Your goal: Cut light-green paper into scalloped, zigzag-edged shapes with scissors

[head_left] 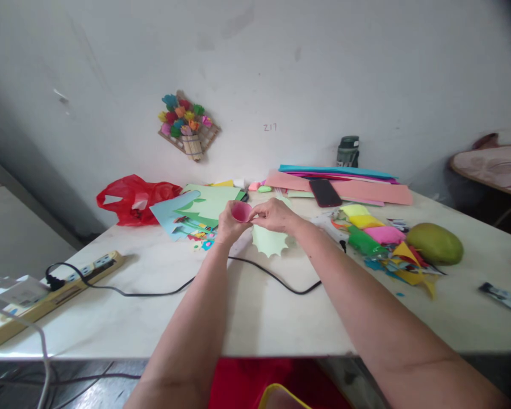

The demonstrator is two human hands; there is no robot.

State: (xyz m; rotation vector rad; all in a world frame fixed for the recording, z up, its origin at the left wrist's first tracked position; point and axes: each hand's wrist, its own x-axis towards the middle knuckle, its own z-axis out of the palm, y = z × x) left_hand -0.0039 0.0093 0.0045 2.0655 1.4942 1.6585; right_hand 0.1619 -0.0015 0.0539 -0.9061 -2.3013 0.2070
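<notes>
My left hand [227, 225] is closed around a small pink cup-shaped piece [241, 212], its round opening facing up toward me. The thumb and fingers of my right hand [276, 215] pinch together at the right edge of the same piece. What it is made of I cannot make out; its lower part is hidden by my fingers. Just beyond and below my right hand, a pale green paper with a scalloped edge [269, 241] lies on the white table [281, 318]. Small paper flowers on stems [196, 228] lie to the left of my left hand.
A black cable [276, 278] crosses the table from a power strip [89, 275]. Left stand a red plastic bag [132, 199] and green sheets [210, 201]. Right are a phone [325, 193], stacked coloured paper [366, 190], clay packets [366, 227], paper scraps and a mango [435, 244].
</notes>
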